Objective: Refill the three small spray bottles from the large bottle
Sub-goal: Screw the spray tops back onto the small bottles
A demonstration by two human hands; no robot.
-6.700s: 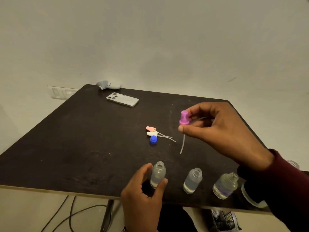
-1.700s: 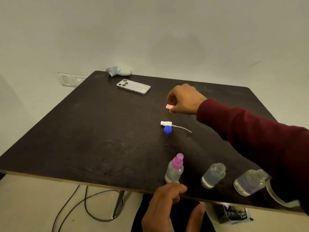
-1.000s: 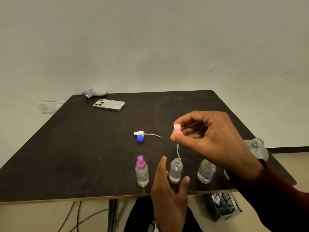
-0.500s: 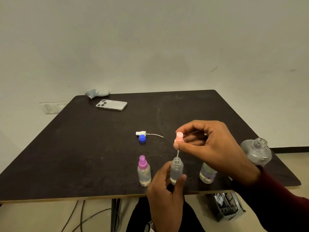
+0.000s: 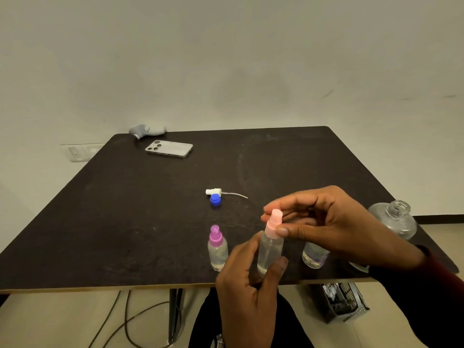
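Near the table's front edge, our left hand gripped the light, slick middle bottle; our right hand pinched its pink sprayer.

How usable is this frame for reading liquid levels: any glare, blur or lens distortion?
Head view: dim, even light, no hard glare; table edges splay with the wide angle. The middle bottle and purple-capped bottle are sharp enough, their clear liquid faint against the dark top. Right hand hides much of the third bottle.
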